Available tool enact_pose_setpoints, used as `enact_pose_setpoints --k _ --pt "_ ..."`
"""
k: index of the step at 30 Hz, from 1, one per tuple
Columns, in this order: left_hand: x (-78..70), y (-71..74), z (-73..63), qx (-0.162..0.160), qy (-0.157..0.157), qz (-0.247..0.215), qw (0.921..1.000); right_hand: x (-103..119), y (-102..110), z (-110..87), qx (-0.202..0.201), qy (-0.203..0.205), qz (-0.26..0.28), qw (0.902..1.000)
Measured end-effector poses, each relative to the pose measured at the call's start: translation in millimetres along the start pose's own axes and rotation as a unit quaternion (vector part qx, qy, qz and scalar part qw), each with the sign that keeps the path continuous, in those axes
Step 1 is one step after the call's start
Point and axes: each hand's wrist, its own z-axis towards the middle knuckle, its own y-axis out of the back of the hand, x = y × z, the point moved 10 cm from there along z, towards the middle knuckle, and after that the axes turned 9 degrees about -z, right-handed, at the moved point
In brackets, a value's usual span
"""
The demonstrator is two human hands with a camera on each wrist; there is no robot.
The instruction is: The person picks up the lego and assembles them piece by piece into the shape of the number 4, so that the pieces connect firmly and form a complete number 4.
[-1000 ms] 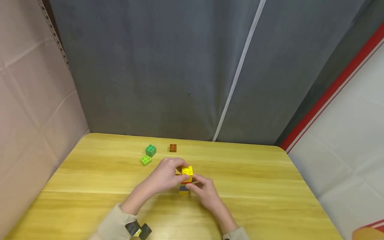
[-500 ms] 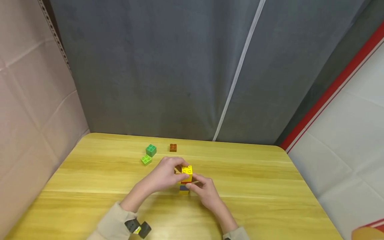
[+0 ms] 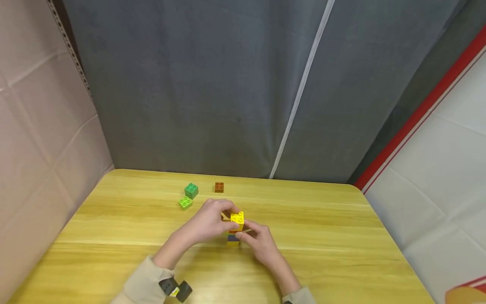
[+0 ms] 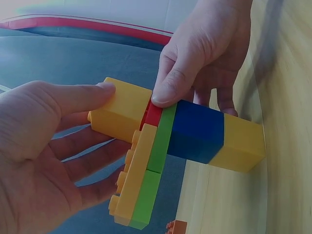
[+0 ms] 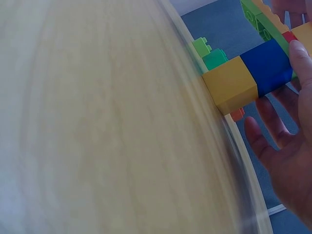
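A tower of toy building blocks stands on the table, with a yellow block (image 4: 239, 141) at its foot and a blue block (image 4: 197, 130) above that. Over the blue come flat green bricks (image 4: 160, 151), jutting to one side under a long orange-yellow brick (image 4: 135, 178), and a small red brick (image 4: 154, 115). My left hand (image 3: 206, 221) pinches the yellow top block (image 3: 237, 220), thumb on its near face. My right hand (image 3: 262, 245) grips the tower's middle, its thumb at the red and green layers and its other fingers partly hidden behind.
Farther back on the wooden table (image 3: 322, 236) lie a dark green block (image 3: 191, 191), a lime green brick (image 3: 185, 203) and a brown brick (image 3: 219, 187). A grey curtain (image 3: 197, 93) hangs behind the table's far edge.
Both hands keep their hold on the tower with almost no movement. The loose bricks lie where they were.
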Motion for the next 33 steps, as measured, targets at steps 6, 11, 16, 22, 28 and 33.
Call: enact_pose_setpoints --k 6,11,16,22,28,33 --pt "-1.0 0.2 -2.7 -0.008 -0.017 0.000 0.9998 2.0 0.8 -1.1 -0.006 0.006 -0.005 1.0000" --pt "4.3 1.6 -4.8 -0.020 -0.009 -0.002 0.9998 0.7 0.6 -1.5 -0.006 0.003 -0.007 1.0000" --pt "3.4 -0.1 -4.0 -0.014 -0.008 -0.003 0.9999 -1.1 0.6 -2.2 -0.009 -0.004 -0.007 0.9999" --pt "2.0 -1.0 -0.5 -0.009 -0.003 0.001 1.0000 -0.5 4.4 -0.7 0.005 -0.005 -0.013 0.9999" --pt "3.3 -5.4 4.1 0.004 0.003 0.008 1.0000 -4.9 7.8 0.6 0.026 -0.021 -0.013 0.9994" --pt "3.1 -7.0 4.1 -0.001 -0.005 0.016 0.9999 -7.9 5.7 -0.7 0.041 -0.038 0.009 0.9984"
